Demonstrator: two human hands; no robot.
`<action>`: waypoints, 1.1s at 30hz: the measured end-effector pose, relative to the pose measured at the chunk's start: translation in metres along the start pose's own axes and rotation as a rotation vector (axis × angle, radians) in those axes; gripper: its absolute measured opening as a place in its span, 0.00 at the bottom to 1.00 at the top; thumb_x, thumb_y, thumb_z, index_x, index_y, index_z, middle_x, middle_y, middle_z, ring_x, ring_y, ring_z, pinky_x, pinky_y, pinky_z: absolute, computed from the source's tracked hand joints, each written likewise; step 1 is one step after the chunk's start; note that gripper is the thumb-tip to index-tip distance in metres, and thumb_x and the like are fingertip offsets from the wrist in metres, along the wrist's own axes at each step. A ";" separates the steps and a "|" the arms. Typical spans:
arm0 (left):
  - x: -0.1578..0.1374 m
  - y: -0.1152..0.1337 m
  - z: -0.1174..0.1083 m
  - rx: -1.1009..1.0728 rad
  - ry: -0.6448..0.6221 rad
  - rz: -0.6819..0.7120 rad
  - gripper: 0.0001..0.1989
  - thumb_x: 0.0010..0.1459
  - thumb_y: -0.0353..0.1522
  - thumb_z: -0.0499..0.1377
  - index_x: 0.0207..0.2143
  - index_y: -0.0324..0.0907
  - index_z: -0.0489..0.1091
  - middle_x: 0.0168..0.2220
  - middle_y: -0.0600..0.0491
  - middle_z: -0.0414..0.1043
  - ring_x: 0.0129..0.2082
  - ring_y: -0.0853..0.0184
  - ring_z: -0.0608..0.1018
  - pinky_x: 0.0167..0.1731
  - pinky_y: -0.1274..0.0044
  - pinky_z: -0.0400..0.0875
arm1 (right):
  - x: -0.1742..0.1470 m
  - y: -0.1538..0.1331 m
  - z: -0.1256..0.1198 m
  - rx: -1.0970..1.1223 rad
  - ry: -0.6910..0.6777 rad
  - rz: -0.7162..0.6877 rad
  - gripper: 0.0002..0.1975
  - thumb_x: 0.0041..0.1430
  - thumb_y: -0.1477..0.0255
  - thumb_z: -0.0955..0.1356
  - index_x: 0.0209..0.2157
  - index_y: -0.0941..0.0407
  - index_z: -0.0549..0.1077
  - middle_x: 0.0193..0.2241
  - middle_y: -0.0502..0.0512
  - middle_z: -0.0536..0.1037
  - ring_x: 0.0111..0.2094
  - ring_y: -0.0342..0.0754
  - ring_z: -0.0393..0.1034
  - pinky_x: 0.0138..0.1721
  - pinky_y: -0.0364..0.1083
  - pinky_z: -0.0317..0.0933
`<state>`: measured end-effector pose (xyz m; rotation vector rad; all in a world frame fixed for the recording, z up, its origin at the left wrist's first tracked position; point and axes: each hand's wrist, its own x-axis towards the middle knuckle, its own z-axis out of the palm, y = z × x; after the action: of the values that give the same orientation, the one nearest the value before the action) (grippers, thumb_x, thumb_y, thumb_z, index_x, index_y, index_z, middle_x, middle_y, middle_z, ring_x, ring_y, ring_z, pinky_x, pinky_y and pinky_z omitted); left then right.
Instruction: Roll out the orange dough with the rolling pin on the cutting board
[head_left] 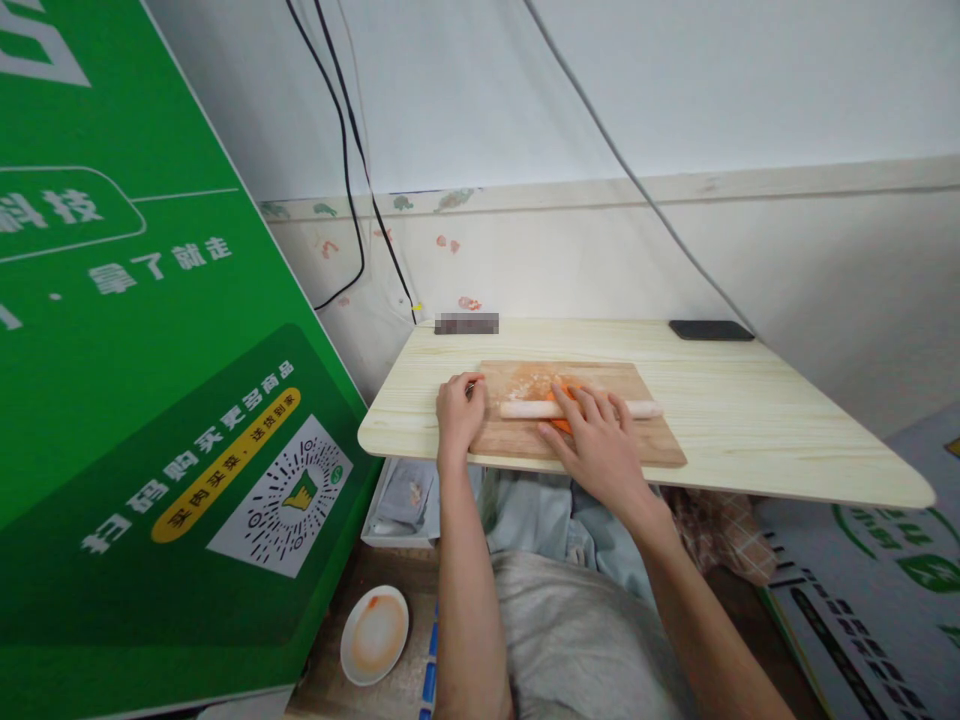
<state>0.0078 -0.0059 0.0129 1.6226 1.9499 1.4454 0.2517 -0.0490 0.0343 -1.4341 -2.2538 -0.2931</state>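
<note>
A pale wooden rolling pin (517, 410) lies sideways over a flattened orange piece of dough (568, 393) on a wooden cutting board (652, 450). My right hand (600, 435) rests on the pin, its fingers spread over the far side and the thumb on the near side. Part of the dough is hidden beneath the pin and this hand. At the board's left edge my left hand (460, 412) is closed, fingers curled against the edge; its fingertips are partly hidden. White flour-like specks and orange smears (534, 382) mark the board's far part.
The light wood table (787, 430) stands against a wall. A black phone (711, 330) lies at its back right, a blurred dark item (466, 324) at its back left. Below left are a smeared white plate (375, 635) and a white tray (371, 525). A green sign (150, 400) rises at left.
</note>
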 end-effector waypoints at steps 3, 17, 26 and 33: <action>0.000 0.000 0.000 0.005 -0.006 0.000 0.12 0.70 0.31 0.59 0.46 0.44 0.84 0.48 0.46 0.87 0.49 0.57 0.84 0.57 0.66 0.77 | 0.029 0.002 0.000 0.015 -0.063 0.049 0.33 0.82 0.51 0.59 0.74 0.56 0.72 0.71 0.70 0.76 0.71 0.65 0.66 0.73 0.65 0.53; 0.000 0.001 0.000 0.003 0.001 -0.003 0.12 0.71 0.31 0.58 0.46 0.44 0.83 0.49 0.46 0.87 0.49 0.58 0.85 0.58 0.66 0.77 | 0.038 -0.002 -0.003 0.035 -0.094 0.076 0.30 0.83 0.52 0.58 0.69 0.54 0.77 0.71 0.67 0.75 0.73 0.65 0.64 0.72 0.64 0.53; 0.000 0.000 0.000 -0.011 0.000 -0.013 0.12 0.70 0.31 0.59 0.46 0.45 0.84 0.49 0.47 0.87 0.50 0.58 0.85 0.58 0.65 0.77 | -0.028 -0.008 -0.010 0.035 0.074 -0.003 0.31 0.81 0.52 0.59 0.73 0.52 0.72 0.68 0.65 0.79 0.69 0.63 0.67 0.74 0.63 0.49; 0.000 0.001 -0.001 -0.006 -0.013 -0.010 0.12 0.71 0.31 0.58 0.46 0.45 0.84 0.49 0.46 0.87 0.49 0.58 0.84 0.58 0.65 0.77 | 0.022 -0.002 0.000 -0.010 -0.024 0.035 0.34 0.82 0.51 0.59 0.74 0.59 0.71 0.73 0.70 0.73 0.73 0.64 0.64 0.74 0.64 0.50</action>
<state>0.0075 -0.0067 0.0140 1.6128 1.9423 1.4325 0.2423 -0.0325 0.0452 -1.4886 -2.2469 -0.2781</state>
